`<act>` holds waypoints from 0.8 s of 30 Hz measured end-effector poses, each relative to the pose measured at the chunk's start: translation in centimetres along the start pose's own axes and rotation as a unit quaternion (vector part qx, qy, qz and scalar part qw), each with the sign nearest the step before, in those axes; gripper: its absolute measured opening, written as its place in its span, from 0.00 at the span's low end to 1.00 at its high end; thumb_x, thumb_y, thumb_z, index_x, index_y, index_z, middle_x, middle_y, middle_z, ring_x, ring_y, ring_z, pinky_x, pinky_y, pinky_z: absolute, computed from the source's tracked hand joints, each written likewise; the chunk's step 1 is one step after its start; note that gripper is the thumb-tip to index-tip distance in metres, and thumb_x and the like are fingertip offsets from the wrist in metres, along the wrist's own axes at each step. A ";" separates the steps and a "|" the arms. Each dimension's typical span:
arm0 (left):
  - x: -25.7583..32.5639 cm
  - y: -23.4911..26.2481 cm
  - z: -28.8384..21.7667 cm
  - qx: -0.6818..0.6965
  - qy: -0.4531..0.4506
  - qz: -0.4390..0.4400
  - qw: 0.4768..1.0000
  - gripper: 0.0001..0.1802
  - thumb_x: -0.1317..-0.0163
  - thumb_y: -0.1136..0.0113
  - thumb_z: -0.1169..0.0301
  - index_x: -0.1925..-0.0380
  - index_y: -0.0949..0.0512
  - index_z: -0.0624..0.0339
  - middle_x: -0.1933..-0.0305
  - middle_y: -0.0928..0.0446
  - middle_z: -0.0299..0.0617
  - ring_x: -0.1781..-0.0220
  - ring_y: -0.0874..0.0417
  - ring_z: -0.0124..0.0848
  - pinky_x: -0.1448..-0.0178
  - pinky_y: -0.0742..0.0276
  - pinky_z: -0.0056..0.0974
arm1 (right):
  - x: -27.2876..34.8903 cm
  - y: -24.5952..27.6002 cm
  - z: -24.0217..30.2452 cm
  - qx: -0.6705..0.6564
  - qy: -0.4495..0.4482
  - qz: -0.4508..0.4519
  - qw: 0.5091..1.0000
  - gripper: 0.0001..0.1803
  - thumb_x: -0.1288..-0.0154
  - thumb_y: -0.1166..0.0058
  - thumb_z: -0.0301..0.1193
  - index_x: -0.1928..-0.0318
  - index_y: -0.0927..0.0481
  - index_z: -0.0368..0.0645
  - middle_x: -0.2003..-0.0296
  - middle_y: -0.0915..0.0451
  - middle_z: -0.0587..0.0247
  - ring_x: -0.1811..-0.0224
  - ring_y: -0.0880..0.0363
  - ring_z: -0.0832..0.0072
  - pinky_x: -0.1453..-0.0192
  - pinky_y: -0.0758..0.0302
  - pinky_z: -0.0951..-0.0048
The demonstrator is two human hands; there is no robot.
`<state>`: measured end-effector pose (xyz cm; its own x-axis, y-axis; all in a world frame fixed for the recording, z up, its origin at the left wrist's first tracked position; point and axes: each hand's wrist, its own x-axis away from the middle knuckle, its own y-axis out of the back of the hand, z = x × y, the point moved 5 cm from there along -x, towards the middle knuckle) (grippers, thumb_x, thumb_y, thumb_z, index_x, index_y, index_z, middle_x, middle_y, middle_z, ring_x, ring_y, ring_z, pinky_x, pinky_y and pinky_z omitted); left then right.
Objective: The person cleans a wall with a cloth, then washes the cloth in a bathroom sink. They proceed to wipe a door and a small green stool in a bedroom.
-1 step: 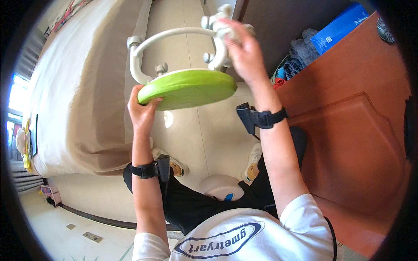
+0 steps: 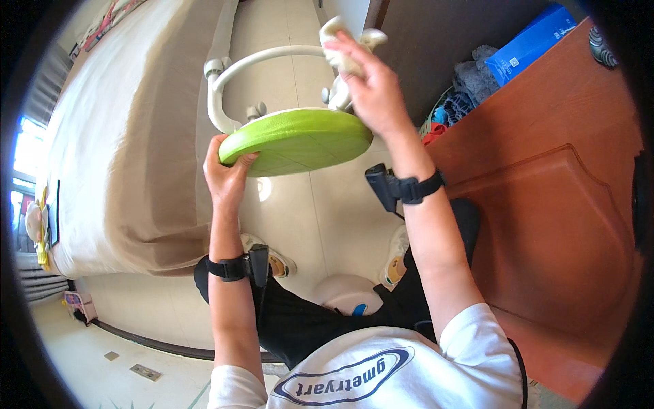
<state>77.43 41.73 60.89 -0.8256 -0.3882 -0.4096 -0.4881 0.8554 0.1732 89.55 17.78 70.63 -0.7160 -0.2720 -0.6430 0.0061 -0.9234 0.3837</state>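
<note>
A stool with a round green seat (image 2: 296, 142) is held up in front of me, tipped so its white tubular frame (image 2: 269, 52) points away. My left hand (image 2: 226, 170) grips the seat's left edge, thumb underneath and fingers over the rim. In my right hand (image 2: 375, 88) is a crumpled white cloth (image 2: 338, 39), pressed against the frame's far right corner, which hand and cloth partly hide. Round caster-like fittings show on the frame, one of them a pale fitting (image 2: 215, 67) at the far left corner.
To the left stands a bed with a beige cover (image 2: 153, 136). A reddish-brown wooden cabinet (image 2: 538, 225) rises close on my right, with a blue box (image 2: 531, 44) and grey fabric (image 2: 475, 76) beyond it. A rounded pale object (image 2: 344, 294) sits between my feet on the tiled floor (image 2: 320, 218).
My right hand and the cloth have shifted slightly left over the frame's corner. The stool has moved a little to the right with my left hand still gripping it.
</note>
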 end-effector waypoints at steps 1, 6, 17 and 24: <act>0.1 -0.2 0.3 -0.004 0.024 -0.008 1.000 0.23 0.45 0.23 0.64 0.58 0.24 0.65 0.67 0.21 0.33 0.64 0.24 0.23 0.58 0.26 0.30 | 0.5 -0.3 -0.1 0.013 -0.016 0.013 1.000 0.26 0.37 0.52 0.15 0.43 0.20 0.56 0.34 0.28 0.52 0.32 0.28 0.61 0.34 0.25 0.66; 0.2 1.4 1.8 0.034 0.086 -0.035 0.995 0.22 0.46 0.23 0.64 0.59 0.22 0.65 0.67 0.20 0.34 0.64 0.23 0.24 0.57 0.25 0.31 | 5.0 -1.6 2.1 -0.003 -0.037 0.078 0.996 0.30 0.46 0.58 0.09 0.48 0.17 0.48 0.39 0.23 0.51 0.35 0.25 0.61 0.33 0.29 0.68; 0.7 2.2 1.1 0.146 0.072 0.031 0.986 0.24 0.45 0.24 0.62 0.56 0.23 0.65 0.62 0.21 0.33 0.59 0.24 0.24 0.53 0.28 0.30 | 4.2 6.4 -2.7 -0.216 -0.162 -0.052 0.961 0.14 0.26 0.55 0.24 0.45 0.22 0.42 0.48 0.19 0.59 0.48 0.19 0.74 0.43 0.23 0.72; 1.0 1.0 1.4 0.200 0.078 0.034 0.976 0.25 0.46 0.24 0.59 0.57 0.23 0.64 0.63 0.22 0.32 0.60 0.25 0.23 0.52 0.30 0.30 | 1.8 2.2 -1.8 -0.021 -0.104 0.055 0.993 0.19 0.36 0.46 0.19 0.45 0.26 0.44 0.54 0.18 0.58 0.49 0.20 0.68 0.45 0.25 0.68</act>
<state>76.52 42.65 59.41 -0.9003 -0.3465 -0.2635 -0.3070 0.9345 -0.1801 89.53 14.77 69.15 -0.8379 -0.3136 -0.4468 0.1179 -0.9032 0.4128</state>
